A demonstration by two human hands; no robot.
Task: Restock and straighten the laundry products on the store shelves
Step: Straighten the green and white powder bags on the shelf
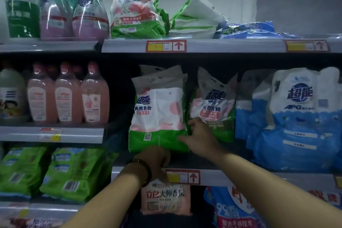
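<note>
The bag stands at the front of the shelf, your right hand pinching its lower corner, your left hand beneath, grip hidden; it may tip forward or drag its neighbour.

We count three pink bottles fronting the middle shelf, two upright green-and-white bags beside them, two teal-wrapped bottles above, three red-arrow price tags.
</note>
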